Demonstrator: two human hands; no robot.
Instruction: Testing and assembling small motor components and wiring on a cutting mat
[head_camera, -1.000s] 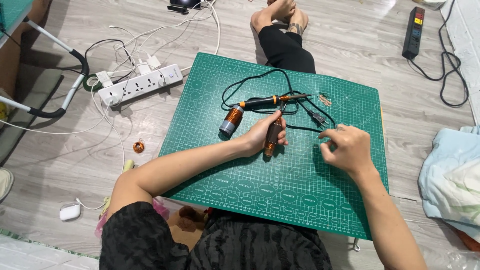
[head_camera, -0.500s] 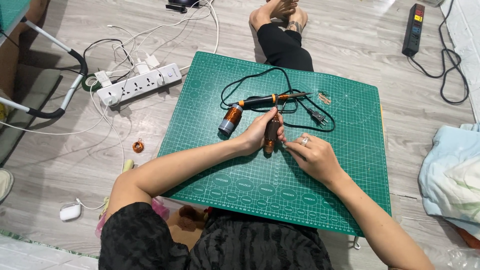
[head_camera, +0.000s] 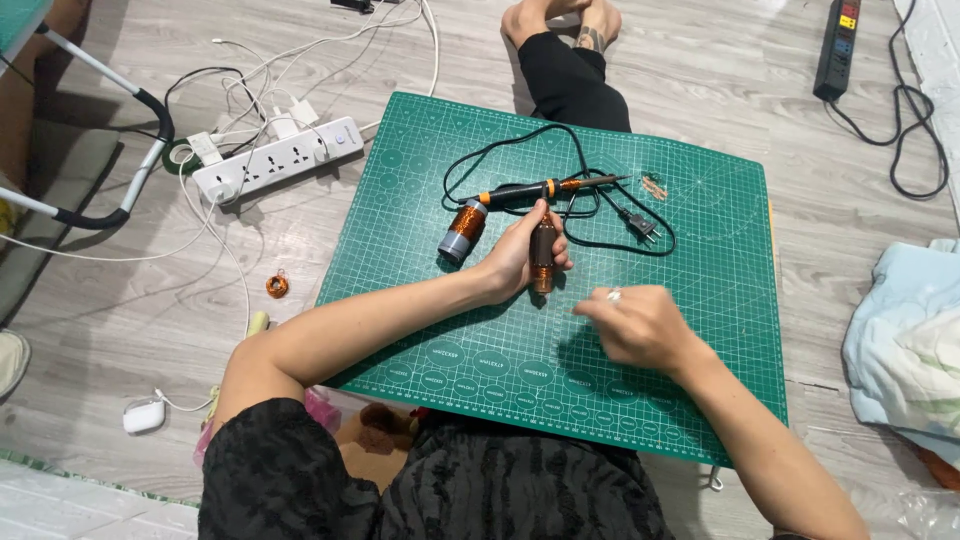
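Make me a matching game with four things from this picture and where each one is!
Things:
1. brown coil
2. soldering iron
3. white power strip
4. small copper ring

Places:
A. on the wooden floor, left of the green mat
B. held in the left hand
C. lying on the mat, beyond the hands
D. on the floor at the mat's far left corner, with plugs in it

Pairs: 1-B, 2-C, 3-D, 4-A
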